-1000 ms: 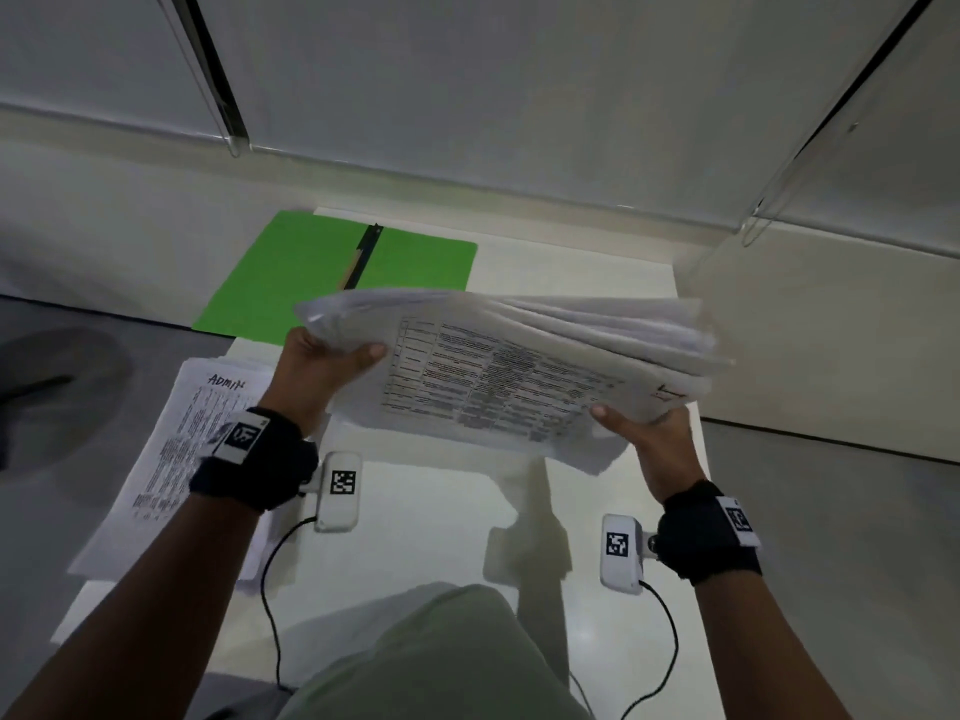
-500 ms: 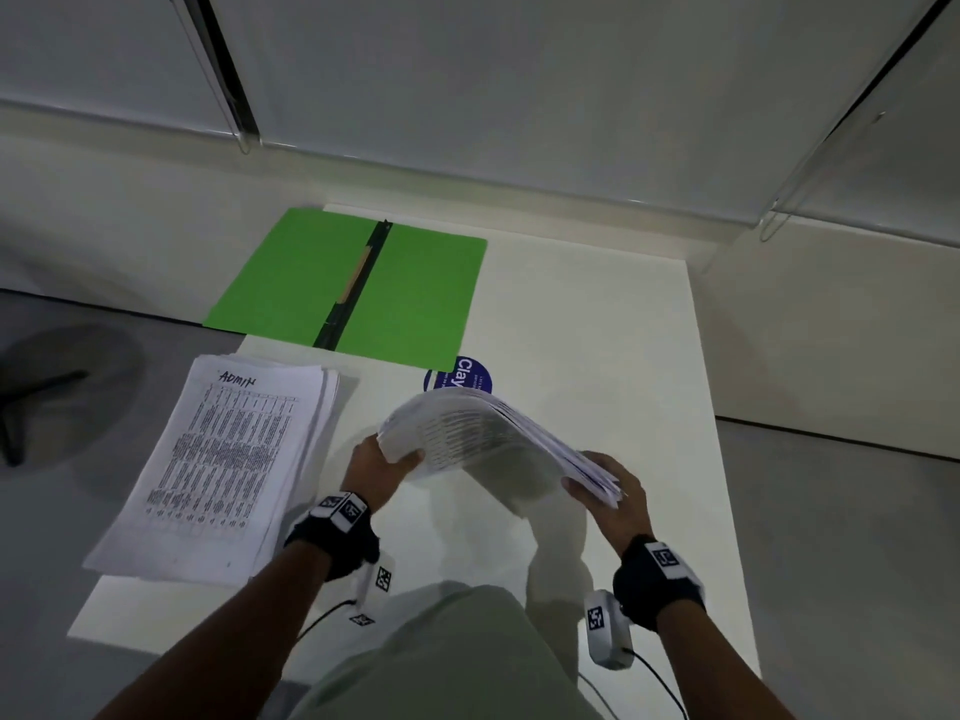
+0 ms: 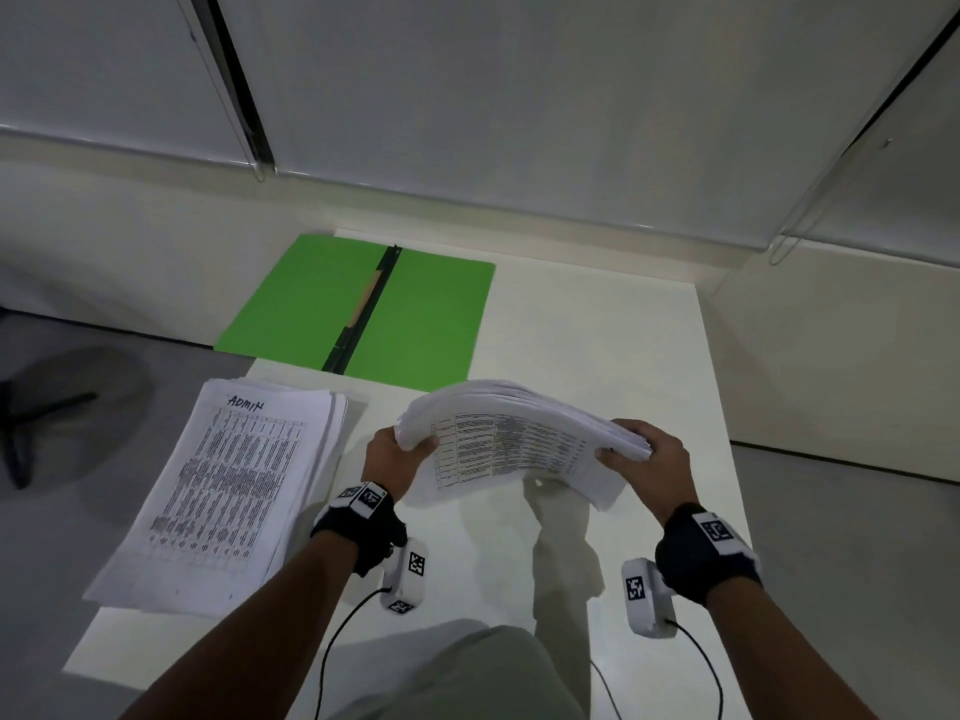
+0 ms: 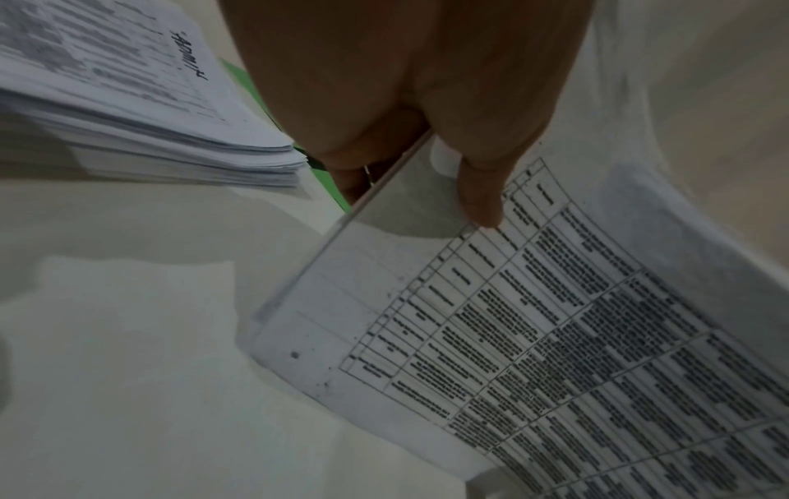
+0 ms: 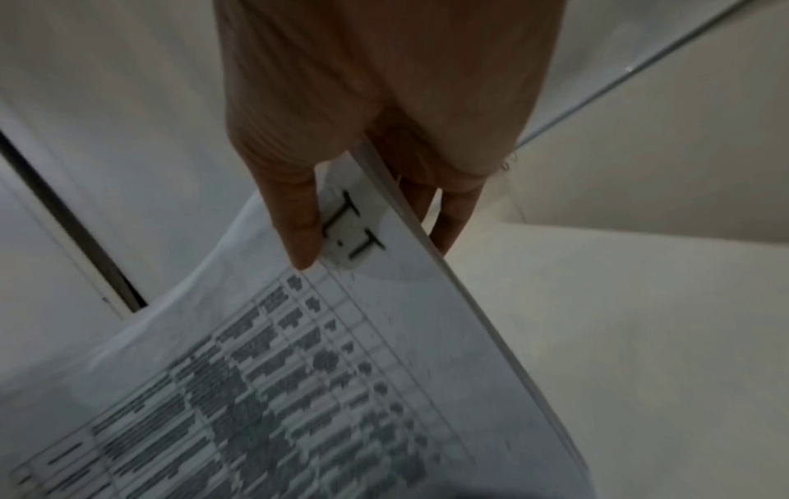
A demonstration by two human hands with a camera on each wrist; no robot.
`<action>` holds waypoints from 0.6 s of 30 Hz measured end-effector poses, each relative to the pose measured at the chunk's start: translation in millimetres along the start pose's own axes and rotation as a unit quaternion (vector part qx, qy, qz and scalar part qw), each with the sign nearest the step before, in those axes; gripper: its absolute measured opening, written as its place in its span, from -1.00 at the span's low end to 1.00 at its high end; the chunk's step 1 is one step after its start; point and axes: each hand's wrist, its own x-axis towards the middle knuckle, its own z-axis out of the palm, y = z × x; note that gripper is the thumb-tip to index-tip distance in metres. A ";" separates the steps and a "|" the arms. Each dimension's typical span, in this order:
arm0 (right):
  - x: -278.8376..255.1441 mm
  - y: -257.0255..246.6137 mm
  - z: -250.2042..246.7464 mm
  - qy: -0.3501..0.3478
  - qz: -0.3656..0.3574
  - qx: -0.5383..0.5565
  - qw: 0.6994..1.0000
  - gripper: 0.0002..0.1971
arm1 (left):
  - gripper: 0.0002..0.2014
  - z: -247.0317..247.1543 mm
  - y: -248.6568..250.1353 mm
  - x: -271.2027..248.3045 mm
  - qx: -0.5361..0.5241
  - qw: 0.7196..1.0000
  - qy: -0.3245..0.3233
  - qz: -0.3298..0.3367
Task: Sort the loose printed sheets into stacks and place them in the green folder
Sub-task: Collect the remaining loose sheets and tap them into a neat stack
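Both hands hold one thick stack (image 3: 524, 439) of printed sheets by its short ends, above the table (image 3: 597, 345). Left hand (image 3: 390, 462): thumb on top, fingers under the edge. Right hand (image 3: 652, 457): same pinch at the end marked "I.T". The stack bows upward in the middle; its near edge seems to touch or nearly touch the table, cannot tell which.

A second stack, headed "Admin" (image 3: 223, 491), lies flat at the table's left edge. The folder (image 3: 431, 314) lies open and bare at the far left corner, well apart from both hands.

Judgement: step in hand is squaring the held stack. To do well:
- ease the inward push so the bow flattens
- tap the long edge on the table with a loose grip
- then carry it flat, supported from below; the sheets look unbound and may fan or slide.
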 end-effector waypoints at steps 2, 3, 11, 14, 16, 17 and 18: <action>6.7 -16.7 -9.7 -0.020 -0.004 -0.037 0.999 -0.60 | -0.67 -0.8 0.6 2.3 0.022 1.000 0.002 -0.001; 9.7 -27.5 -13.9 -0.049 -0.016 -0.078 0.996 -0.55 | -0.68 -1.6 5.3 0.7 0.035 0.999 0.002 0.007; 17.1 -83.0 12.2 -0.171 -0.125 -0.366 0.906 -0.42 | -0.72 6.7 76.9 -30.1 0.154 0.943 -0.100 0.279; 15.9 -89.5 11.7 -0.120 -0.133 -0.338 0.924 -0.80 | -0.72 -0.1 110.4 -42.6 0.205 0.895 -0.060 0.391; 13.5 -88.9 0.8 -0.082 -0.101 -0.232 0.964 -0.69 | -0.64 -15.4 118.6 -42.6 0.116 0.916 0.011 0.384; 11.6 -88.7 -7.0 -0.058 -0.091 -0.166 0.980 -0.69 | -0.43 -23.5 112.2 -35.3 0.053 0.935 0.026 0.351; 8.0 -89.5 -14.9 -0.041 -0.085 -0.102 0.990 -0.66 | -0.24 -32.5 107.1 -29.8 -0.004 0.949 0.027 0.313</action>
